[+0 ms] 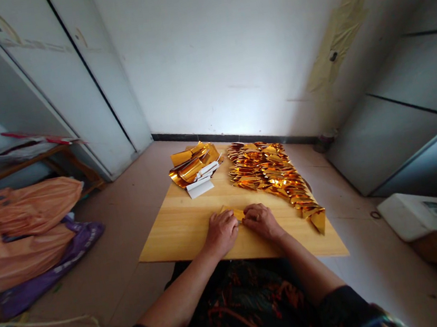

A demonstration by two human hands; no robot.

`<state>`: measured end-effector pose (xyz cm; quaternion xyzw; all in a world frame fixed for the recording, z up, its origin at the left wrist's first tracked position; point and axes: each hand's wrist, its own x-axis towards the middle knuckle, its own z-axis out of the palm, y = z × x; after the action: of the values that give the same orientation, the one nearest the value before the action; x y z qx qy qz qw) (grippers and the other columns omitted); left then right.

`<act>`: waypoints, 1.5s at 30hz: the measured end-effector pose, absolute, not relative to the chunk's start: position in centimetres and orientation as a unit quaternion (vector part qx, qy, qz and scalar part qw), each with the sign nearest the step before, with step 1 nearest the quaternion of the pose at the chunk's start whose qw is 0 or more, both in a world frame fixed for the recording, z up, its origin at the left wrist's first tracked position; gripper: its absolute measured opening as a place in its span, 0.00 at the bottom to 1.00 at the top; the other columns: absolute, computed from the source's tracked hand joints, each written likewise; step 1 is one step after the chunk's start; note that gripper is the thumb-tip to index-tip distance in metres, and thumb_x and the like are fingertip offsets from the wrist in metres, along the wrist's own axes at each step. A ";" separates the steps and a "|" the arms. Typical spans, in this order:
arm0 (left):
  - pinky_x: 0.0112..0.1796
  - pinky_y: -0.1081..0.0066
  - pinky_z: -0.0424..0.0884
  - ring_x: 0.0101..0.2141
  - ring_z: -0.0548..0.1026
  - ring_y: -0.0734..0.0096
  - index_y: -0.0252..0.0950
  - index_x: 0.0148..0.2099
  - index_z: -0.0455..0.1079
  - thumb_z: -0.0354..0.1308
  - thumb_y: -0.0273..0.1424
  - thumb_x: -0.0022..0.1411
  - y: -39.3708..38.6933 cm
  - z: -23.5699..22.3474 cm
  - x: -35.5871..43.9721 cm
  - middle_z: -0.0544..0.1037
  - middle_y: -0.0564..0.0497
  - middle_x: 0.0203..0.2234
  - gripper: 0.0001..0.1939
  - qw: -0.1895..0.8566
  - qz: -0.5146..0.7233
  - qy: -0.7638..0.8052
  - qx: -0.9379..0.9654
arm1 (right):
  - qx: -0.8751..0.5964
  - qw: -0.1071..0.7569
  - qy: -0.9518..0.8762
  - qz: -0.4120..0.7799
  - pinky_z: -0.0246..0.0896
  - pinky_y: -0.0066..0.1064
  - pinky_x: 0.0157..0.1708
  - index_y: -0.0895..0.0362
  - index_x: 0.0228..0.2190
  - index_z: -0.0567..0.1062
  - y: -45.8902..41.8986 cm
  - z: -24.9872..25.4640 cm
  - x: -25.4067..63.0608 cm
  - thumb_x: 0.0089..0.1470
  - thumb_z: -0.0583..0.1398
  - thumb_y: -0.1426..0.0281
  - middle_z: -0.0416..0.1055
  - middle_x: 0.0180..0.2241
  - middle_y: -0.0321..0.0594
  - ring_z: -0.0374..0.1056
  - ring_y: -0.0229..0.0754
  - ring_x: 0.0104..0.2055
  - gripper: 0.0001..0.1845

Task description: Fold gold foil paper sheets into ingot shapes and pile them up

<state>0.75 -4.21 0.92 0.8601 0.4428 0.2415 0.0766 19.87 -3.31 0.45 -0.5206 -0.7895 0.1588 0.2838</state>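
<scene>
A small piece of gold foil paper [238, 214] lies on the wooden board, partly covered by my fingers. My left hand [222, 230] rests on the board with curled fingers closed on the paper's left side. From the right, my right hand [262, 220] pinches the same piece, its fingertips close to those of the left. How the paper is folded under the fingers is hidden. Beyond my left hand lies a loose pile of gold sheets [194, 167] with white backs, some curled. To the right, many folded gold foil pieces [267, 167] stand packed in rows.
The wooden board [175, 237] serves as a low tabletop before my lap. Behind it is a white wall [215, 68]. Grey cabinets [84, 79] stand at left, with orange cloth [28, 208] and a purple bag [70, 256] nearby. A white box [412, 216] sits at right.
</scene>
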 end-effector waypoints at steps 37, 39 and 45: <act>0.53 0.43 0.52 0.57 0.60 0.54 0.44 0.40 0.73 0.55 0.28 0.57 -4.7 1.0 -0.3 0.65 0.46 0.56 0.10 0.106 0.186 0.421 0.881 | -0.610 0.230 -0.735 0.189 0.56 0.30 0.39 0.54 0.28 0.75 -2.6 1.2 18.9 0.40 0.59 0.79 0.72 0.34 0.36 0.64 0.40 0.38 0.11; 0.54 0.44 0.52 0.57 0.60 0.54 0.44 0.40 0.73 0.55 0.28 0.57 -4.7 1.0 -0.3 0.65 0.47 0.56 0.10 0.109 0.190 0.420 0.881 | -0.609 0.232 -0.735 0.189 0.56 0.30 0.39 0.54 0.28 0.76 -2.5 1.1 19.1 0.39 0.59 0.80 0.72 0.34 0.36 0.65 0.40 0.37 0.12; 0.54 0.44 0.52 0.58 0.60 0.55 0.45 0.41 0.73 0.55 0.28 0.56 -4.5 0.9 -0.3 0.64 0.47 0.57 0.10 0.106 0.189 0.416 0.883 | -0.610 0.226 -0.733 0.199 0.56 0.28 0.38 0.54 0.27 0.76 -2.2 1.1 19.2 0.41 0.56 0.82 0.73 0.34 0.35 0.66 0.39 0.37 0.15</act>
<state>-0.34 -4.54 0.88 0.8830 0.4165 0.1885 0.1064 19.25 -2.20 1.13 -0.6095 -0.7334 0.1990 0.2258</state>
